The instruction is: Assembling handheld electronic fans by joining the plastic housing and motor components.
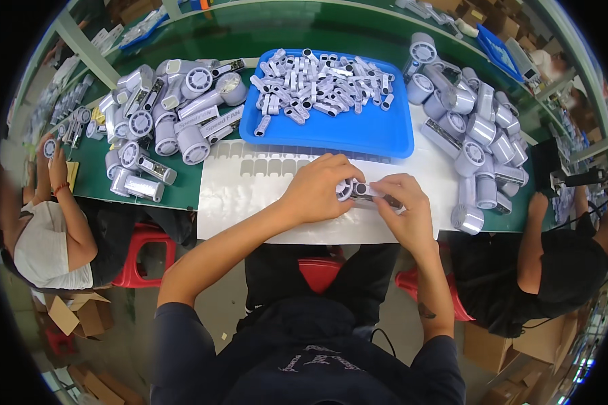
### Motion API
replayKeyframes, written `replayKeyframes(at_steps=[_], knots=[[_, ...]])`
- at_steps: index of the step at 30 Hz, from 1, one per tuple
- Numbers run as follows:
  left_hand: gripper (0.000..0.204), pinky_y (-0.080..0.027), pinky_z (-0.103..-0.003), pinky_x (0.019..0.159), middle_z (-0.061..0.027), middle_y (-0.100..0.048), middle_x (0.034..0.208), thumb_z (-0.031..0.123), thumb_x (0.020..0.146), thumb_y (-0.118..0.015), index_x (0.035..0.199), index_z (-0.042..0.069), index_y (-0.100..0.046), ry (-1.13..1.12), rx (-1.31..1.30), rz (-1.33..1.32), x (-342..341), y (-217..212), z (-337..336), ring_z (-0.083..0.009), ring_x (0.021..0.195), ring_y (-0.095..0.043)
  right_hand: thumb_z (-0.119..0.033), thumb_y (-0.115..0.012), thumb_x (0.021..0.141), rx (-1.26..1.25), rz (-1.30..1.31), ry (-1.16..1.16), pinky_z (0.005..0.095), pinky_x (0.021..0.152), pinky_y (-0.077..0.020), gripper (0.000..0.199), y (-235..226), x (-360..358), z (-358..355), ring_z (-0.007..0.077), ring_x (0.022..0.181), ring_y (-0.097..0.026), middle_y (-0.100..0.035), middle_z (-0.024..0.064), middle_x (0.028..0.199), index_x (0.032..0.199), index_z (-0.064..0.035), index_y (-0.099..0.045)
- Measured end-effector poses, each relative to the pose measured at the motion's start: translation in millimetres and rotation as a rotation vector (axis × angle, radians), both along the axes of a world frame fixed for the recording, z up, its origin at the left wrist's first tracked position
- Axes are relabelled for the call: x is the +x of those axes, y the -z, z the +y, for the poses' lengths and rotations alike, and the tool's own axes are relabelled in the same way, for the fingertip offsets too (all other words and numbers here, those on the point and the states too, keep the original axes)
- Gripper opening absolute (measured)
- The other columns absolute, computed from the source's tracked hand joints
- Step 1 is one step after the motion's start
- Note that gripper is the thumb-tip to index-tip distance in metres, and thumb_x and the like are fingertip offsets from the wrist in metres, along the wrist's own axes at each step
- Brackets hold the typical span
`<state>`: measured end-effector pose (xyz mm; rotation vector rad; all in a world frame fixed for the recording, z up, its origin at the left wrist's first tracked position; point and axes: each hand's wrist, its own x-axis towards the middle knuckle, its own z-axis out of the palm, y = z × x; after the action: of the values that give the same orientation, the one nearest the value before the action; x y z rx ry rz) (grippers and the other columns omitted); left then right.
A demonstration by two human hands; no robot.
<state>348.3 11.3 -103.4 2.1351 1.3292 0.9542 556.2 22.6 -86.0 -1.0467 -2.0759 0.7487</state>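
Over the white sheet in front of me, a small handheld fan [345,190] lies across between my two hands. My left hand [323,187] is closed around its round head end. The fingers of my right hand [407,208] press on its handle, where a dark strip with a light piece shows; I cannot tell whether that piece is separate. Just beyond my hands, a sheet of grey rounded stickers [275,167] rests on the white sheet [240,202]. Behind it stands a blue tray [378,138] with many small light-grey oblong parts [311,77].
Piles of similar grey fans lie on the green table, one to the left [165,138] and one to the right [479,128]. Co-workers sit on both sides, one in a white shirt [44,239] and one in black [567,260]. Red stools [138,260] and cardboard boxes [81,314] stand below.
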Motion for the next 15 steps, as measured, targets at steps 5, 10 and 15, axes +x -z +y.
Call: replayKeyframes(at_steps=[5,10,15], knots=[[0.034,-0.046,-0.037,0.080,-0.0064,-0.059,0.091,0.010,0.065,-0.075,0.096,0.012,-0.064,-0.006,0.005,-0.005,1,-2,0,-0.0283,0.091,-0.057,0.001,-0.069,0.075,-0.017,-0.014,-0.005,0.0333,0.071,-0.0500,0.021,-2,0,1,0.0255,0.083,-0.059,-0.060,0.0096,0.090,0.096,-0.0015,-0.070],[0.034,-0.047,-0.037,0.078,-0.0069,-0.059,0.091,0.009,0.064,-0.077,0.095,0.011,-0.064,-0.002,0.000,0.006,1,-1,2,-0.0289,0.090,-0.057,0.002,-0.069,0.074,0.135,-0.090,-0.082,0.0345,0.070,-0.0485,0.020,-5,2,8,0.0269,0.082,-0.058,-0.059,0.0100,0.088,0.094,-0.0012,-0.069],[0.032,-0.048,-0.037,0.078,-0.0084,-0.061,0.095,0.009,0.066,-0.078,0.096,0.009,-0.067,0.073,0.057,0.016,-3,-2,11,-0.0291,0.090,-0.058,0.000,-0.068,0.077,0.315,-0.278,-0.091,0.0367,0.069,-0.0473,0.025,-10,2,7,0.0290,0.079,-0.058,-0.059,0.0121,0.084,0.101,-0.0029,-0.069]])
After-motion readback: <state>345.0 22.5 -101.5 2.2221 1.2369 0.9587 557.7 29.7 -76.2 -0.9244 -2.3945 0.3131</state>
